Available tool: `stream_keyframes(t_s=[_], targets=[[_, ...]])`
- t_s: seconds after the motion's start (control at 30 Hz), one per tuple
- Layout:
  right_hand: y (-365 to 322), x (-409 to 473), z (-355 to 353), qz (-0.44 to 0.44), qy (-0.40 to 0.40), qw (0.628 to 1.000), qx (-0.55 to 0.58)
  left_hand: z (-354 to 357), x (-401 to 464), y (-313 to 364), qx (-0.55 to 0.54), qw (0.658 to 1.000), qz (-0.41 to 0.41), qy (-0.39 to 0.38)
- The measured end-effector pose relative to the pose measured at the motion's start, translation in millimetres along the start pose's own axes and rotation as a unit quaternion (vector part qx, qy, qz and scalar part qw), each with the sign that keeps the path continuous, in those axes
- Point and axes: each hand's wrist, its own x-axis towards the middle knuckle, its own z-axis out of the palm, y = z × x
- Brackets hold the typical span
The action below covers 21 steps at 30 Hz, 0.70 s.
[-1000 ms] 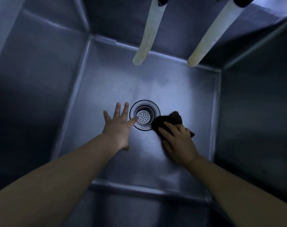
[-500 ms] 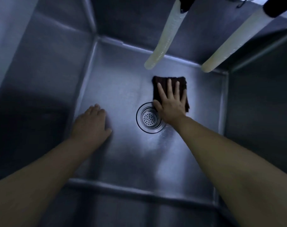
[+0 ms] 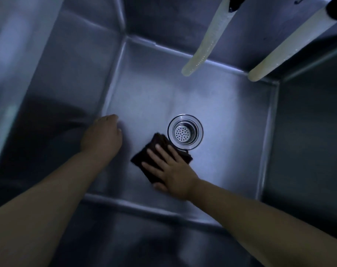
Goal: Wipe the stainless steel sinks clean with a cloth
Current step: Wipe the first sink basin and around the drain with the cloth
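I look down into a deep stainless steel sink [image 3: 231,116] with a round perforated drain [image 3: 185,132] in its floor. A dark folded cloth [image 3: 154,149] lies flat on the floor just left of and below the drain. My right hand [image 3: 169,168] presses on the cloth with straight, spread fingers. My left hand [image 3: 102,134] rests against the sink floor near the left wall, its fingers bent downward and holding nothing.
Two pale, translucent hoses [image 3: 208,39] [image 3: 290,47] hang from above over the back of the basin, ending above the floor. Steep steel walls enclose the basin on all sides, with the near wall [image 3: 144,237] below my arms.
My right hand has swept the cloth from behind the drain, near the back wall, to the front-left of the drain. My left hand stays near the left wall.
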Motion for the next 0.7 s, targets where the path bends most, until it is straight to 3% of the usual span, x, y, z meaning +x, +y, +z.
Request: stream_keyframes(t_s=[0.17,0.3,0.47,0.7], targets=[[-28.4,-67.2,18.4,-0.053,0.002,0.998,0.037,-0.1,-0.1,-1.8,-0.021,1.0,0.003,-0.014],[-21.5,-14.1,9.8,-0.048,0.044,0.997,0.045,5.4,5.2,-2.2,-0.012,1.0,0.004,-0.016],[21.9,74.2,-15.3,0.048,0.103,0.993,0.031,13.6,8.7,-3.8,-0.004,1.0,0.026,0.001],[122.8,104.4,-39.5,0.211,0.091,0.973,-0.01,13.5,15.6,-2.1,0.027,0.997,0.062,-0.033]])
